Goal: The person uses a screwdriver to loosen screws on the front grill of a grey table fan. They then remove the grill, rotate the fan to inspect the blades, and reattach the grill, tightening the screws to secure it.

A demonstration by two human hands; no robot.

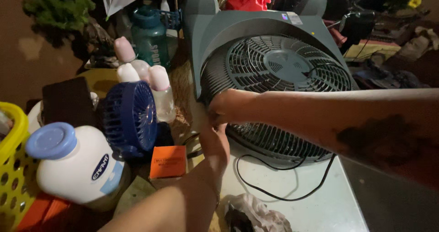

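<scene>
A grey box fan (274, 65) leans on a white table (320, 204), its round grille facing me. My right hand (228, 106) reaches across from the right and presses its closed fingers against the fan's left front edge. My left hand (214, 143) comes up from below and meets the same spot, just under the right hand. Whether either hand pinches something small there is hidden. The fan's black cord (274, 195) loops over the table below the grille.
Left of the fan stand a small blue fan (130, 117), a white bottle with a pale blue cap (77, 165), pink-capped bottles (157, 88), a teal jug (150, 35), an orange box (168, 161) and a yellow basket (11, 168). Crumpled cloth (256, 213) lies at the front.
</scene>
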